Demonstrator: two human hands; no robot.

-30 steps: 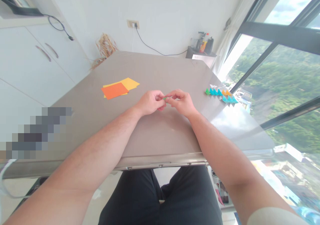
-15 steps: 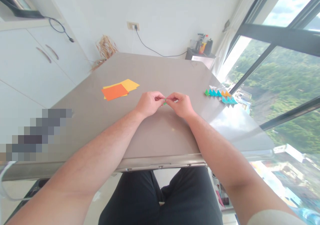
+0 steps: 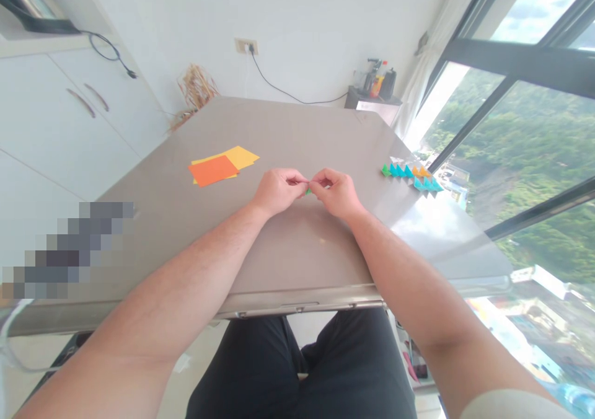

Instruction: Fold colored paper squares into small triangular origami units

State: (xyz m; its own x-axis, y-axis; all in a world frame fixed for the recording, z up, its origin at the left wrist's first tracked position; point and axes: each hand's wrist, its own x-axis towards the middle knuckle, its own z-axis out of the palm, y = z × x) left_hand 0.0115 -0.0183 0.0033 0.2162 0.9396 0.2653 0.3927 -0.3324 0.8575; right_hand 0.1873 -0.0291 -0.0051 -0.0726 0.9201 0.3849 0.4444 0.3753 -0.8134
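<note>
Just above the middle of the table, my left hand (image 3: pixel 279 191) and my right hand (image 3: pixel 337 192) meet fingertip to fingertip. Both pinch a small piece of green paper (image 3: pixel 308 191); only a sliver of it shows below the fingers, so its folded shape is hidden. To the left lie flat sheets of paper, an orange sheet (image 3: pixel 214 171) on top of yellow sheets (image 3: pixel 244 157). On the right, small folded paper pieces stand in rows: a green one (image 3: pixel 385 170), several blue ones (image 3: pixel 427 185) and orange ones (image 3: pixel 421 172).
The grey-brown table (image 3: pixel 297 258) has its front edge close to my lap. A window (image 3: pixel 525 140) runs along the right side. Behind the table stand a small cabinet (image 3: pixel 372 103) with bottles on it and a bundle of dried stalks (image 3: pixel 198 87). A blurred patch covers the left edge.
My fingertips have shifted slightly around the green paper, and less of it shows now. The sheets and the folded pieces stay where they were.
</note>
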